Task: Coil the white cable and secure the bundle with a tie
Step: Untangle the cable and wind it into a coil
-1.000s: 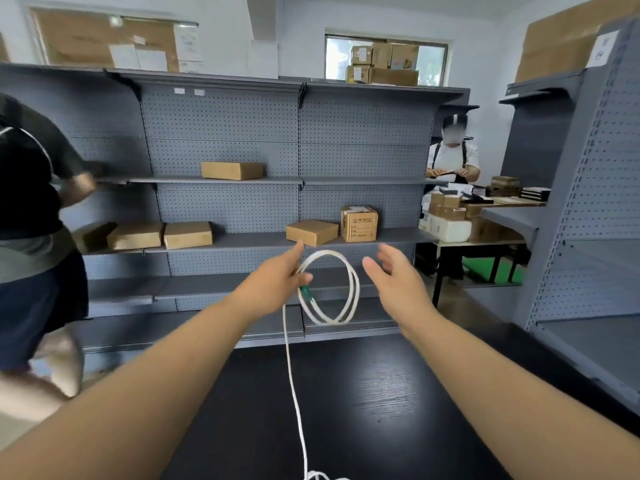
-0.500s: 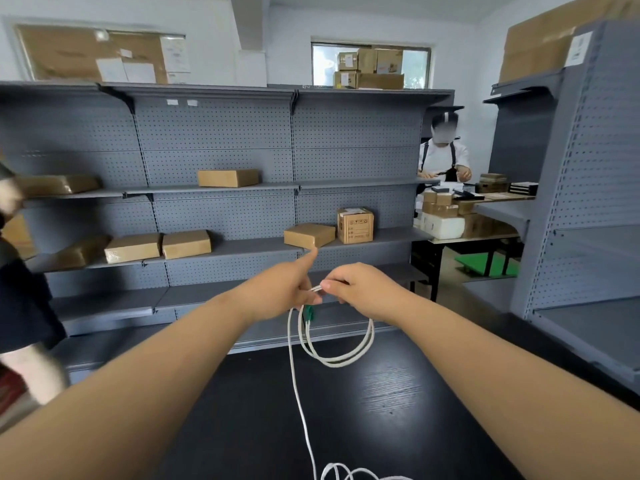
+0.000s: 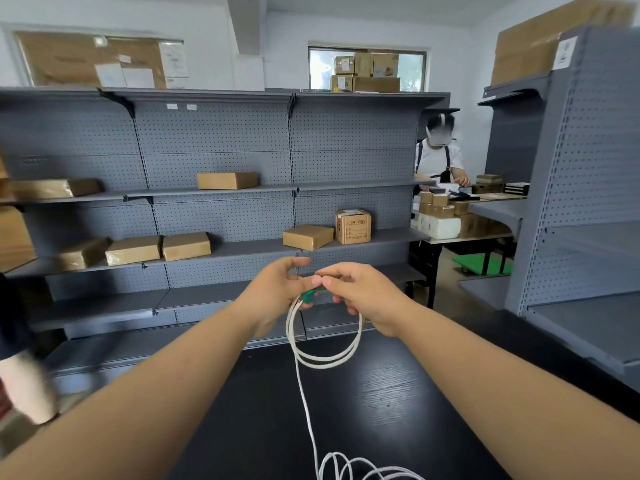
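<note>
The white cable (image 3: pixel 325 358) hangs in a two-turn loop from both hands above the black table (image 3: pixel 398 393). Its green end plug (image 3: pixel 309 295) sits between the hands. My left hand (image 3: pixel 277 289) grips the top of the loop by the plug. My right hand (image 3: pixel 363 292) pinches the cable at the loop's top, fingertips almost meeting the left hand. One strand runs down from the loop to a loose pile of cable (image 3: pixel 360 469) at the table's near edge. No tie is visible.
Grey pegboard shelving (image 3: pixel 221 216) with several cardboard boxes stands behind the table. Another grey shelf unit (image 3: pixel 581 202) is at the right. A person in white works at a far table (image 3: pixel 440 161). Part of another person (image 3: pixel 24 386) is at the left edge.
One second ago my right hand was open beside an upright loop. It then closed on the loop's top, and the loop now hangs down, held by both hands. The person at left moved away.
</note>
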### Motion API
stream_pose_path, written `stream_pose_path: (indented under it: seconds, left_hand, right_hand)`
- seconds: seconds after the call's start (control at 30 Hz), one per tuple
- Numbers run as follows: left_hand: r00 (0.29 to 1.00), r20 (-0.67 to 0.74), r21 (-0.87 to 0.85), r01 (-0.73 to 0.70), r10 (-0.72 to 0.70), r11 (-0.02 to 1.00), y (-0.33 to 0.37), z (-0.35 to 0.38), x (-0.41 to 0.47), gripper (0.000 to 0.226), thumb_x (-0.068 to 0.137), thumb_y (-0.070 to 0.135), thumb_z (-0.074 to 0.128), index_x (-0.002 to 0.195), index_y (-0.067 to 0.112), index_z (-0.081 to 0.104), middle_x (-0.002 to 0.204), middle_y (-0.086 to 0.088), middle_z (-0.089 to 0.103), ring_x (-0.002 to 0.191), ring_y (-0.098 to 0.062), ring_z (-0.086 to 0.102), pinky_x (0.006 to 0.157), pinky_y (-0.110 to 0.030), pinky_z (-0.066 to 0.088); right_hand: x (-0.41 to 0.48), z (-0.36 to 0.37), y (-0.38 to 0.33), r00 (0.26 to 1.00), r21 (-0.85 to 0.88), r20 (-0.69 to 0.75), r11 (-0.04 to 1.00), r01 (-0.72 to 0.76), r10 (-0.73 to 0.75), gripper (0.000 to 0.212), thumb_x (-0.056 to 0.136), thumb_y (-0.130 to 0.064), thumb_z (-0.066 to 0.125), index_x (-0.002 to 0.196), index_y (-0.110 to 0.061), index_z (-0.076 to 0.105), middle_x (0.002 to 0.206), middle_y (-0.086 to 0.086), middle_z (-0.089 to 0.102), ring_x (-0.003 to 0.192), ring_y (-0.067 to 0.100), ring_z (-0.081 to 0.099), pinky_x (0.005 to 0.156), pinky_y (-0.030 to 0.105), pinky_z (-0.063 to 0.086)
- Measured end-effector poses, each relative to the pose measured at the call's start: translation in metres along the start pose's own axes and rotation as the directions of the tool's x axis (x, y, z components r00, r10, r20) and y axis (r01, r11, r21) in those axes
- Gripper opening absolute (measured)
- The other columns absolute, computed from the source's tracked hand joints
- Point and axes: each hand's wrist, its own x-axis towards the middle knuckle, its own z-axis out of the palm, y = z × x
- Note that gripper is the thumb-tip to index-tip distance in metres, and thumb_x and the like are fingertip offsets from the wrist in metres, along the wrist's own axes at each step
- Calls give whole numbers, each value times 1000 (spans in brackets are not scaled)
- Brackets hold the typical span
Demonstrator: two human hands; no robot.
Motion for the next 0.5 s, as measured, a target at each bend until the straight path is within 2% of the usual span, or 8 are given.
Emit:
stream_pose_path:
  seconds: [0.07, 0.13, 0.27, 0.33, 0.43, 0.5]
  left_hand:
    - [999, -17, -127, 30, -32, 991, 1, 5, -3, 40, 85, 6, 63, 121, 5, 46, 97, -23, 61, 71, -18, 59, 50, -18, 48]
    - [999, -28, -180, 41, -46, 983, -1, 7, -5, 30, 86, 5, 62, 113, 3, 49, 83, -17, 60, 56, -14, 54, 48, -19, 44]
    - [996, -51, -198, 62, -73, 978, -1, 17, -6, 11, 87, 6, 60, 92, 1, 52, 66, -9, 57, 42, -9, 48, 47, -18, 45]
    - [995, -62, -195, 67, -81, 979, 0, 23, -5, 12, 87, 8, 61, 83, 1, 53, 62, -8, 55, 40, -9, 48, 46, -17, 46]
    - [993, -80, -169, 67, -81, 983, 0, 32, -3, 17, 85, 12, 63, 83, -2, 54, 57, -8, 55, 41, -10, 47, 46, -17, 46]
    - [991, -102, -169, 66, -84, 983, -1, 39, -1, 18, 85, 13, 64, 84, -2, 54, 52, -6, 56, 41, -10, 46, 45, -17, 46]
  right_hand:
    - [-3, -3, 2, 998, -24, 31, 999, 47, -46, 13, 92, -22, 58, 99, -25, 68, 82, -2, 61, 68, 6, 50, 52, 21, 35]
    - [-5, -4, 4, 996, -32, 50, 996, 79, -78, 12, 88, -19, 63, 94, -28, 68, 74, -6, 60, 64, 4, 50, 51, 20, 34]
    - [-9, -14, 4, 991, -65, 35, 990, 128, -126, 16, 84, -10, 67, 100, -11, 70, 48, -21, 58, 45, -7, 50, 45, 6, 34]
    - [-11, -20, 6, 989, -79, 20, 986, 150, -149, 16, 84, -11, 68, 100, -8, 69, 44, -25, 55, 42, -11, 49, 43, 3, 34]
    - [-14, -26, 9, 987, -93, 16, 983, 160, -159, 15, 81, -18, 72, 95, -14, 72, 51, -23, 60, 48, -11, 52, 48, 4, 35]
    - [-14, -30, 12, 988, -84, 14, 984, 156, -155, 13, 78, -22, 75, 90, -20, 72, 69, -15, 69, 63, -7, 58, 63, 13, 45]
